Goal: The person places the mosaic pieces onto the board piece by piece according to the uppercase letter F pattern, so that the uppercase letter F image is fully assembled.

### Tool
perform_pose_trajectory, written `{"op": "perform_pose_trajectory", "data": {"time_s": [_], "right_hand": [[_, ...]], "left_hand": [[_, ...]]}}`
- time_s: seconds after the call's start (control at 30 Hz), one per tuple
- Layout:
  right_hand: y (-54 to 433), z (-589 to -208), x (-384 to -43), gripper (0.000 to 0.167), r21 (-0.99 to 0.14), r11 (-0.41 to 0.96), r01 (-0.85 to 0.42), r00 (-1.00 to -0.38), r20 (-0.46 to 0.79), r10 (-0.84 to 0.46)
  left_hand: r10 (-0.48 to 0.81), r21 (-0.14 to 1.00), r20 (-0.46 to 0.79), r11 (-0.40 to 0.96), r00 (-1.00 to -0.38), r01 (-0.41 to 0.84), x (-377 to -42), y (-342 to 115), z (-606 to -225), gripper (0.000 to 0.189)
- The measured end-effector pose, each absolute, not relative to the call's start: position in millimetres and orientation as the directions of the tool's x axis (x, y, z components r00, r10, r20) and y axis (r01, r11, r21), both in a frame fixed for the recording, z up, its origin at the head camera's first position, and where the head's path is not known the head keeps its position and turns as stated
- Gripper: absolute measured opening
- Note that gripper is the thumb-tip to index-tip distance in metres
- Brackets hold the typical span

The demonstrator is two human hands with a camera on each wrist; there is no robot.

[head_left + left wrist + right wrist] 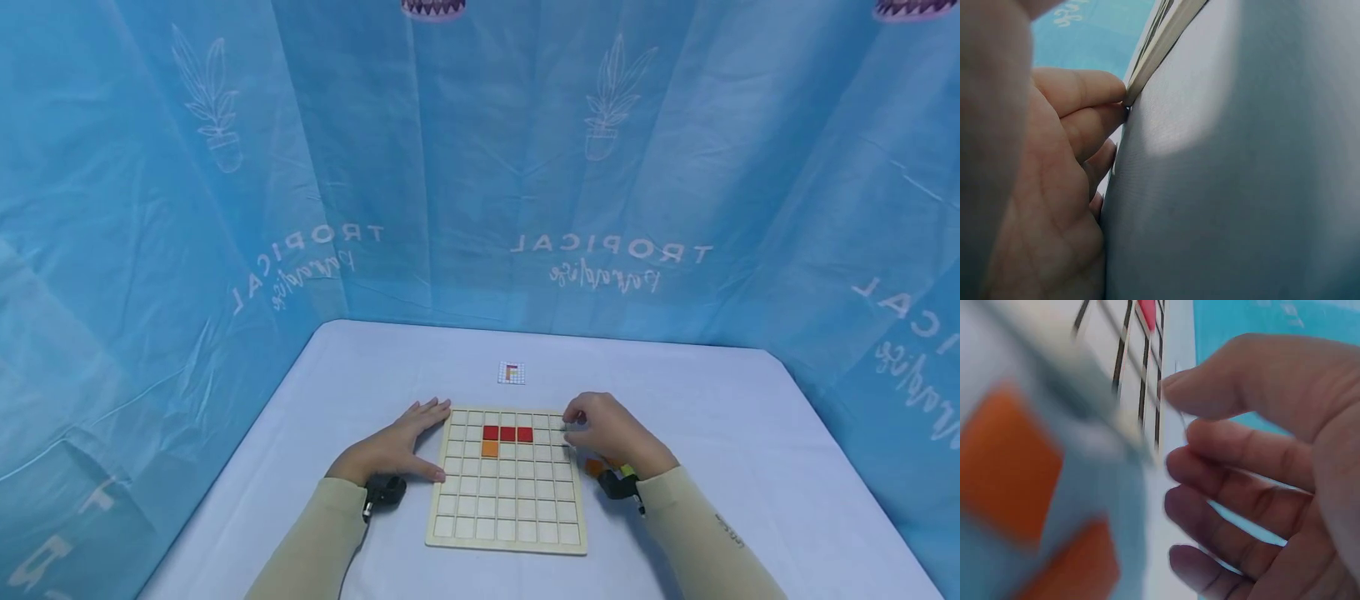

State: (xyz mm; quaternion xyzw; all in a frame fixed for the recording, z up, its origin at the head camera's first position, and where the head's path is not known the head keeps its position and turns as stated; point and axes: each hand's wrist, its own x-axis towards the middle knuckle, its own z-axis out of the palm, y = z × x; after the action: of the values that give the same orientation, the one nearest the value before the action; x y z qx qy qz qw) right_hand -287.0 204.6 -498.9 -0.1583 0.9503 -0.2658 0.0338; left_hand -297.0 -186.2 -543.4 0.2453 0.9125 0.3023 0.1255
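A pale wooden grid board (507,547) lies on the white table. Three red square tiles (507,434) sit in a row in its upper part, with one orange square tile (490,449) directly below the leftmost. My left hand (397,442) is spread at the board's left side, and its fingertips touch the board's edge (1147,72) in the left wrist view. Over the board's upper right edge is my right hand (611,429), its fingers loosely bent. In the right wrist view a gap shows between thumb (1210,387) and forefinger, with no tile visible there.
Loose orange tiles (594,467) and a yellow-green piece (628,471) lie right of the board, partly hidden by the right wrist. A small card with a coloured grid pattern (512,373) lies beyond the board. Blue printed curtains (480,167) surround the table.
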Motion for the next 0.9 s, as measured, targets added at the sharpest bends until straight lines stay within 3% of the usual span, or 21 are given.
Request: {"op": "perform_pose_trajectory", "data": {"time_s": [0.17, 0.43, 0.73, 0.9], "right_hand": [[228, -503, -284, 0.015, -0.481, 0.860, -0.169, -0.971, -0.068, -0.228], [238, -513, -275, 0.021, -0.529, 0.848, -0.039, -0.974, -0.170, -0.151], [239, -514, -269, 0.016, -0.536, 0.843, -0.052, -0.991, -0.078, -0.111], [220, -511, -272, 0.016, -0.565, 0.809, -0.163, -0.983, 0.023, -0.182]], "left_hand": [[0.534, 0.619, -0.075, 0.687, -0.842, 0.381, -296, -189, -544, 0.126], [0.518, 0.618, -0.081, 0.696, -0.851, 0.365, -296, -189, -546, 0.126], [0.541, 0.613, -0.070, 0.687, -0.838, 0.392, -298, -186, -546, 0.126], [0.538, 0.614, -0.075, 0.688, -0.840, 0.386, -298, -187, -544, 0.126]]}}
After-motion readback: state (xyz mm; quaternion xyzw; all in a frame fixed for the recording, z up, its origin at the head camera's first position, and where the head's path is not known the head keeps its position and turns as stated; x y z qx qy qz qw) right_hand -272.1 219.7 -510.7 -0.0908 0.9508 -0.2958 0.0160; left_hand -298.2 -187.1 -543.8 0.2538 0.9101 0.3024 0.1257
